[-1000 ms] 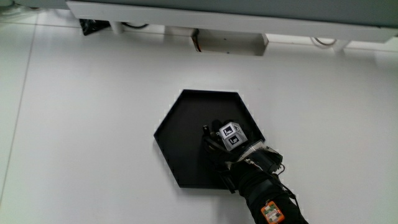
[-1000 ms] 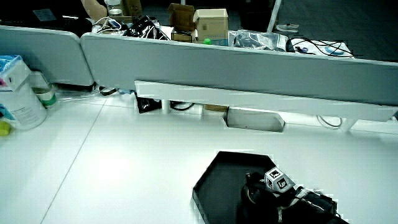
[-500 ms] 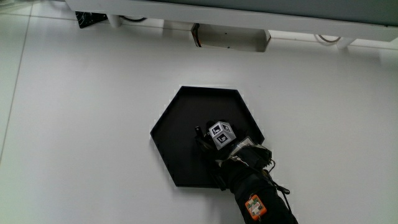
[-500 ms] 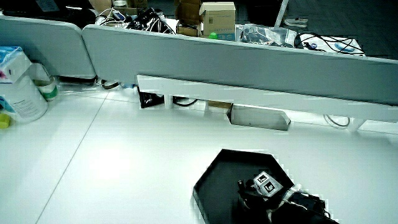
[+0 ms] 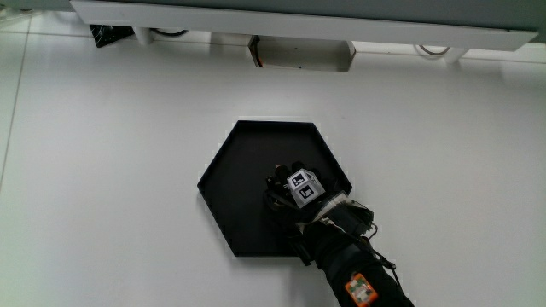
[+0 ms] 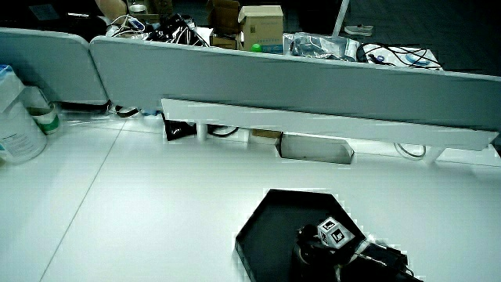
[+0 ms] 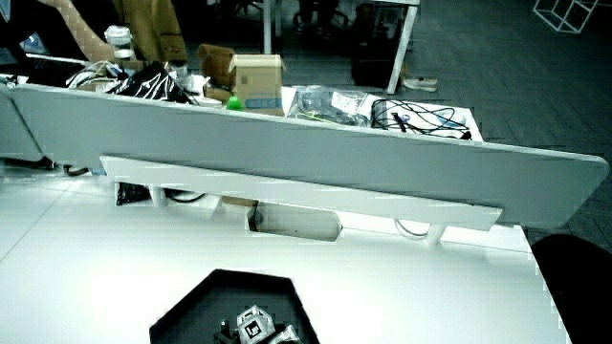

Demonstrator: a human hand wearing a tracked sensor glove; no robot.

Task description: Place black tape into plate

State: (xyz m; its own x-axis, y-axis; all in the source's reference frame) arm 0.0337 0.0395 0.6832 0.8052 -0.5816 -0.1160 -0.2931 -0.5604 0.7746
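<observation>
A black hexagonal plate (image 5: 232, 189) lies on the white table, also seen in both side views (image 6: 268, 222) (image 7: 203, 300). The gloved hand (image 5: 284, 193) is low over the part of the plate nearest the person, its patterned cube (image 5: 300, 186) facing up. The forearm (image 5: 350, 264) reaches in across the plate's rim from the person's side. In both side views the hand (image 6: 313, 244) (image 7: 251, 331) sits inside the plate's outline. I cannot make out the black tape: black glove and black plate merge where the hand is.
A low grey partition (image 6: 297, 86) with a white rail (image 5: 299, 21) and a small box (image 5: 299, 55) under it closes the table farther from the person. White containers (image 6: 19, 125) stand at the table's edge. Boxes and cables (image 7: 239, 81) show above the partition.
The hand has stayed over the same part of the plate, with at most a slight drift toward the plate's middle. Nothing else has moved.
</observation>
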